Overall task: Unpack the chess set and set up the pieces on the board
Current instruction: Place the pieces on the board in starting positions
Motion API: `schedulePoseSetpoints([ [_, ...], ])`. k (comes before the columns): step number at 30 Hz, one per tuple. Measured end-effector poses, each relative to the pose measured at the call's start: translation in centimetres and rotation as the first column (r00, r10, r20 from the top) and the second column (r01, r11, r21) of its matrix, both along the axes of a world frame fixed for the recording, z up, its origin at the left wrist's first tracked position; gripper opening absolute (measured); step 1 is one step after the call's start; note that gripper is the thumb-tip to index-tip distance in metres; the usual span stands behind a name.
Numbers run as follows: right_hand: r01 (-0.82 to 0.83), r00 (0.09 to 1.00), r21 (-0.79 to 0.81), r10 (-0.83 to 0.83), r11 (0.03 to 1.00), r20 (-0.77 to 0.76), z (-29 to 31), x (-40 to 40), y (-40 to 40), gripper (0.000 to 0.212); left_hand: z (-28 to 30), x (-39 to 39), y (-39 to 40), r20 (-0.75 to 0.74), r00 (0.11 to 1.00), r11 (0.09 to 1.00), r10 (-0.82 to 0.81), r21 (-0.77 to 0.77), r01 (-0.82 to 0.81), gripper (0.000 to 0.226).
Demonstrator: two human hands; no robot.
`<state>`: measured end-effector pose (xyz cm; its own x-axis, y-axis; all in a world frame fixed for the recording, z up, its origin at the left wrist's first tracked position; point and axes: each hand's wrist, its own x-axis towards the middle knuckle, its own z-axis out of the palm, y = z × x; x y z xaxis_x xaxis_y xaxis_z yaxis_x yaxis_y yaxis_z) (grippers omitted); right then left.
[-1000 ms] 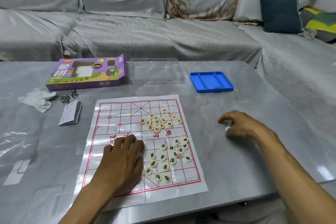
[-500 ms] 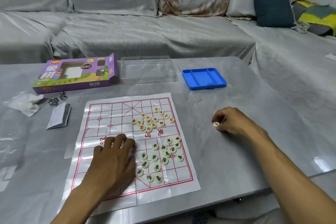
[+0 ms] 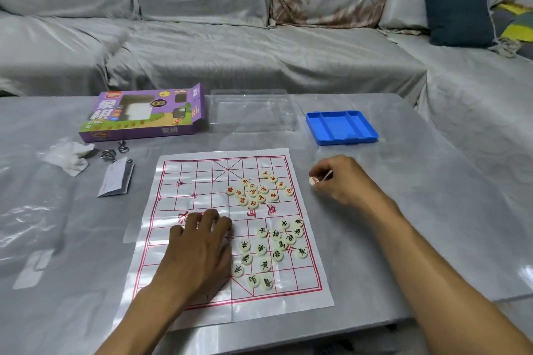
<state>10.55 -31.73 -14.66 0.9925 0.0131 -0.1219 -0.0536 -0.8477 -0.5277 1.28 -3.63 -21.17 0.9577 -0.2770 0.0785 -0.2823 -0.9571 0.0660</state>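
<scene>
A white paper board (image 3: 196,179) with a red grid lies flat on the grey table. Several cream discs with red characters (image 3: 256,190) cluster on its upper middle. Several discs with black characters (image 3: 274,251) are scattered over its lower right. My left hand (image 3: 199,248) rests palm down on the board's lower left, fingers spread. My right hand (image 3: 343,179) hovers off the board's right edge and pinches one red-marked disc (image 3: 313,180) between its fingertips.
A purple game box (image 3: 144,115) lies at the back left, a clear plastic lid (image 3: 253,111) beside it, and a blue divided tray (image 3: 341,127) at the back right. Crumpled plastic (image 3: 69,154), metal rings (image 3: 115,150) and a folded leaflet (image 3: 115,177) sit left of the board. A sofa stands behind.
My right hand has lifted a red-marked disc from the table and brought it leftward near the board's right edge. My left hand stays flat on the board.
</scene>
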Motion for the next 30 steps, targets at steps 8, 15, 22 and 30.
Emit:
schedulePoseSetpoints([
  [8,-0.162,0.984,-0.045,0.165,0.986,0.072,-2.2,2.4,8.6,0.034,0.0,0.0,0.7,-0.032,0.999,0.999,-0.03,-0.025,0.029,0.039],
  [15,-0.156,0.982,-0.074,0.163,0.985,0.094,-1.1,1.1,7.1,0.03,0.1,0.2,0.8,-0.041,0.999,0.99,-0.012,-0.143,0.006,0.041],
  [22,-0.152,0.988,-0.104,0.152,0.983,-0.001,1.2,-6.2,5.4,0.03,1.7,-1.0,0.2,-0.079,0.996,0.985,0.034,-0.163,-0.047,0.035],
  [30,-0.324,0.946,-0.28,0.316,0.904,-0.073,-3.9,-18.3,5.7,0.057,2.9,-4.9,5.3,-0.391,0.92,0.997,0.015,0.075,0.015,0.073],
])
